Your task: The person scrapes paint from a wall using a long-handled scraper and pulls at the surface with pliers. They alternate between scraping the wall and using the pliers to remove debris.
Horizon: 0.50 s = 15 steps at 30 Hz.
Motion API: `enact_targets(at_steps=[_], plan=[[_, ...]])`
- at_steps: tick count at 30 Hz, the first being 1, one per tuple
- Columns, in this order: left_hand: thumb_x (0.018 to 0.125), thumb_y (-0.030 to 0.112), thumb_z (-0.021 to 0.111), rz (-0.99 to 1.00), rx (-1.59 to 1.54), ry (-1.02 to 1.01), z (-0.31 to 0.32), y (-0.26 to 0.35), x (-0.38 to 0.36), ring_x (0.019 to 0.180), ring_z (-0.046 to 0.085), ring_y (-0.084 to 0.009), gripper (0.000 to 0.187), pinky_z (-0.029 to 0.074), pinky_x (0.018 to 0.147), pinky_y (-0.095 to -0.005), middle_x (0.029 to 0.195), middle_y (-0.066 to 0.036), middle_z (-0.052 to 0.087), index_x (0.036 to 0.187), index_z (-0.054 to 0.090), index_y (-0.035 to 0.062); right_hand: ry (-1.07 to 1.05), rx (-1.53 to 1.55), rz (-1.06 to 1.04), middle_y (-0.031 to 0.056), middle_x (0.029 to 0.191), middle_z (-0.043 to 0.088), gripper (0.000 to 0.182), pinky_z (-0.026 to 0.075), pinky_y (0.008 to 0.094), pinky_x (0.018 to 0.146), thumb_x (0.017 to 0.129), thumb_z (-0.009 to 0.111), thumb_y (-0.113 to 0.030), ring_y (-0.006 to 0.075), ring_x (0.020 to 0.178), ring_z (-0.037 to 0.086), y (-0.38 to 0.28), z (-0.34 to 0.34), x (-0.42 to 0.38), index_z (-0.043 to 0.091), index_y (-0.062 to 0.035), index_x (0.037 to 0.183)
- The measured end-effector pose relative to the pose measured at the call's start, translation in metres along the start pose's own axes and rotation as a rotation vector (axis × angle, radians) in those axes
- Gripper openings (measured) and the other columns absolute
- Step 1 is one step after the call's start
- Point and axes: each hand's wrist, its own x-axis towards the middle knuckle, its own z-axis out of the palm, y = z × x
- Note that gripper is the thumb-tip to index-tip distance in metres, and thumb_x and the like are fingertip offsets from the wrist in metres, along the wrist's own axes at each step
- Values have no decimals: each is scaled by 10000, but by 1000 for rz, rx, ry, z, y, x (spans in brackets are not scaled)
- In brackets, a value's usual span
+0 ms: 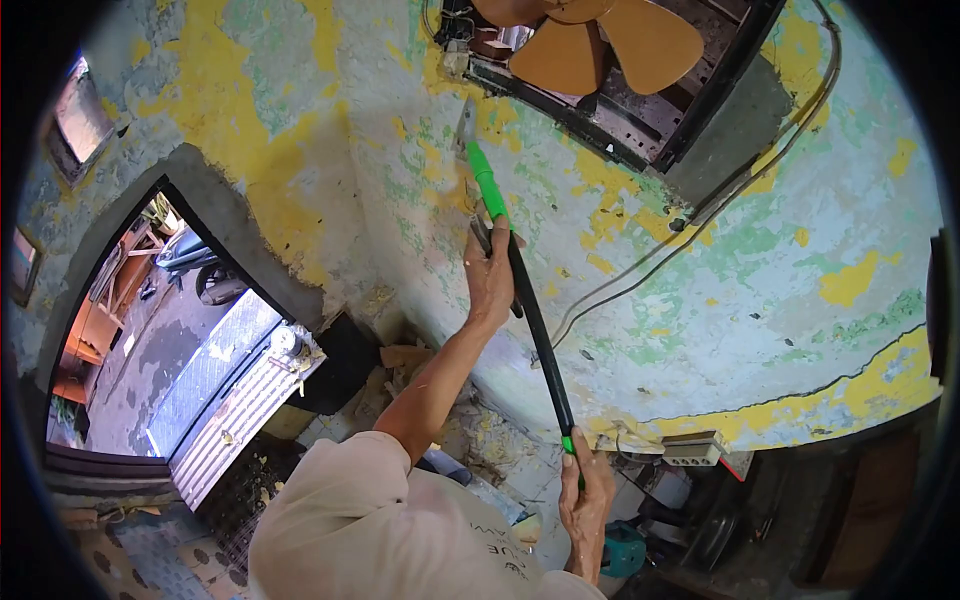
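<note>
The left hand (489,285) and right hand (588,490) both grasp 1 long-handled scraper (541,340), its long axis rising from the right past the left, nearer the blade (465,122).

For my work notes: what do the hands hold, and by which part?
A long-handled scraper: the left hand grips its black pole just below the green upper section, the right hand near its lower end. Another dark piece at the left hand is unclear.

Peeling walls (750,330) painted white, green and yellow hold an orange-bladed fan (560,57) near the upper edge and a dark-framed, daylit doorway (165,330) at left.
</note>
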Motion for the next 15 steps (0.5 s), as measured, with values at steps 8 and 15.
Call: enact_targets(at_steps=[8, 15], plan=[[1123, 437, 559, -9, 98, -51, 22, 4, -14, 955, 463, -113, 459, 412, 883, -280, 1019, 8, 532, 1289, 612, 12, -2, -122, 79, 100, 799, 570, 336, 426, 335, 607, 1064, 629, -65, 165, 695, 513, -17, -36, 4, 694, -23, 1391], [1105, 454, 592, -22, 109, 28, -1, 8, 45, 909, 511, -100, 532, 452, 887, -280, 928, 21, 549, 1378, 610, -3, -76, -97, 51, 120, 823, 603, 356, 433, 354, 618, 1077, 651, -132, 175, 694, 519, -53, -6, 40, 681, -51, 1423]])
